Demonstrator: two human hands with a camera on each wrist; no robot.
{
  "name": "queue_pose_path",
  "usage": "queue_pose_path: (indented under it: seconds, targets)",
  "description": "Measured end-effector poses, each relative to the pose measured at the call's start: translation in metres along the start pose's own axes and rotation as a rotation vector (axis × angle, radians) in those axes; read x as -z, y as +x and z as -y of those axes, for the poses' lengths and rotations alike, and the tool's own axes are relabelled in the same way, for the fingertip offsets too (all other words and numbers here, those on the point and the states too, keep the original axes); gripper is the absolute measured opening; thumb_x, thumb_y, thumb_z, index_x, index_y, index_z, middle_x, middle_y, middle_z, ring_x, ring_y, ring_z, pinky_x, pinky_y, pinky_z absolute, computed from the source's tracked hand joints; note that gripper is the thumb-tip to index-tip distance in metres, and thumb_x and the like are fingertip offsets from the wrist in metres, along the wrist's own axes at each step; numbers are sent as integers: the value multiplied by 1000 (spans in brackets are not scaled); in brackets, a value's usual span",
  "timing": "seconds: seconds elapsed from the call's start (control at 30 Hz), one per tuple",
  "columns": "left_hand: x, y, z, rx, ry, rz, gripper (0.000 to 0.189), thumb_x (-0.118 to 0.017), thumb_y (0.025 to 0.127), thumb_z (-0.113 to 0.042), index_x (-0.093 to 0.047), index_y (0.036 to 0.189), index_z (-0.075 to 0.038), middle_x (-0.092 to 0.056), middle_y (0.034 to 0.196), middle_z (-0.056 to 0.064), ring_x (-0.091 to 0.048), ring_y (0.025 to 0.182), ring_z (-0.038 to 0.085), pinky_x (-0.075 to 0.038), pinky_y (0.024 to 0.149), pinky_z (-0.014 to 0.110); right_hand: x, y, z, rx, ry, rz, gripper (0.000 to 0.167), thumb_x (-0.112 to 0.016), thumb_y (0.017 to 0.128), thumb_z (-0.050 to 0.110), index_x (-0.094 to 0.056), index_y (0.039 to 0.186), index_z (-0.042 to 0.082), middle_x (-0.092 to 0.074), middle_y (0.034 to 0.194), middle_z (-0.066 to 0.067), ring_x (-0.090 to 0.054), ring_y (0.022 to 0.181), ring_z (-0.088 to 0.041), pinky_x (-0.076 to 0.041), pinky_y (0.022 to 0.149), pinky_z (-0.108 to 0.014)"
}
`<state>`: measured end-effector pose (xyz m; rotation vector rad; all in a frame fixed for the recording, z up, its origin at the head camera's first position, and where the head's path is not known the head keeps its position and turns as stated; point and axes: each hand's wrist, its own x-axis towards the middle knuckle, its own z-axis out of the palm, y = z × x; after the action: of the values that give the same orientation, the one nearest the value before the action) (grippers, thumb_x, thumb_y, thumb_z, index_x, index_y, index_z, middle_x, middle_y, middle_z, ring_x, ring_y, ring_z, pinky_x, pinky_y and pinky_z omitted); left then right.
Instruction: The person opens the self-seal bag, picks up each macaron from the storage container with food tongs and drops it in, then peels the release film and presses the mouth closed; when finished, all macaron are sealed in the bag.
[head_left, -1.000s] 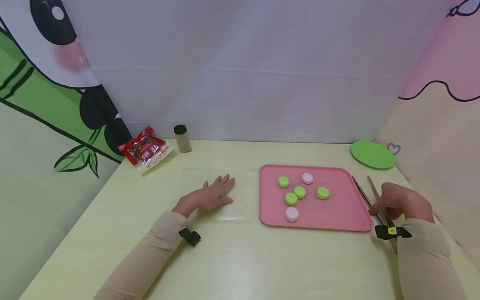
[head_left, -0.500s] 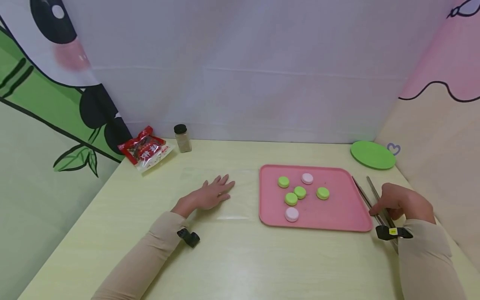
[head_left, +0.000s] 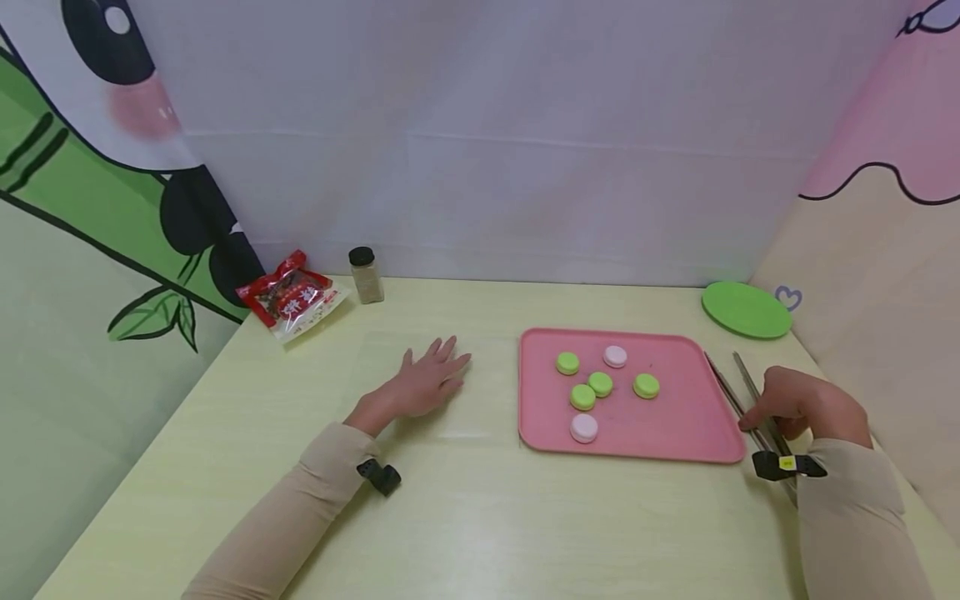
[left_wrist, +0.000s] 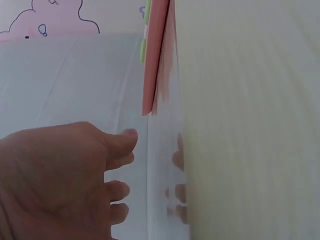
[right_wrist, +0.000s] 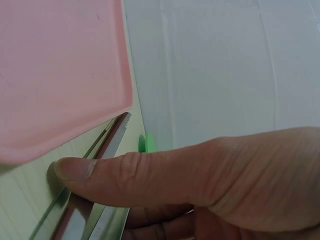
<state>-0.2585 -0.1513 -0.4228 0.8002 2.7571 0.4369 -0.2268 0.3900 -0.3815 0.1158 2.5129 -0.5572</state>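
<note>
My left hand (head_left: 423,385) hangs low over a clear, glossy plastic sheet (head_left: 483,400) on the table, left of the tray. Its fingers are loosely extended and hold nothing; the left wrist view shows the fingertips mirrored in the sheet's shiny surface (left_wrist: 167,150). At the tray's right side, my right hand (head_left: 810,404) grips metal tongs (head_left: 746,379), their two arms spread and tips pointing away from me. In the right wrist view the thumb lies across the tongs (right_wrist: 112,137), whose tip is serrated; the other fingers are partly hidden beneath.
Several green macarons (head_left: 646,386) and two pale pink macarons (head_left: 583,428) sit on a pink tray (head_left: 675,433). A green round plate (head_left: 746,309) lies at the back right. At the back left are a red snack bag (head_left: 292,296) and a black-capped jar (head_left: 366,277).
My left hand has shifted slightly, its thumb lifting and turning out of sight in the head view. The right hand stays on the tongs, and the macarons have not moved.
</note>
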Motion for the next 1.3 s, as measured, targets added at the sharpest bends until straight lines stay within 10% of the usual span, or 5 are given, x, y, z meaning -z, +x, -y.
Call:
queue_pose_path:
  seconds: [0.3, 1.3]
  targets:
    - [-5, -4, -27, 119, 52, 180, 78, -40, 105, -53, -11, 161, -8, 3, 165, 21, 2, 151, 42, -5, 114, 69, 0, -3, 2, -1, 10, 13, 42, -84, 80, 28, -52, 80, -1, -49, 71, -5, -51, 66, -17, -49, 61, -31]
    - [-13, 0, -17, 84, -37, 57, 56, -35, 110, -34, -21, 161, -17, -6, 165, 20, -3, 150, 44, -3, 110, 75, 0, -5, 3, 21, -3, 7, 38, -81, 82, 27, -55, 80, -1, -51, 72, -5, -52, 68, -19, -52, 63, -34]
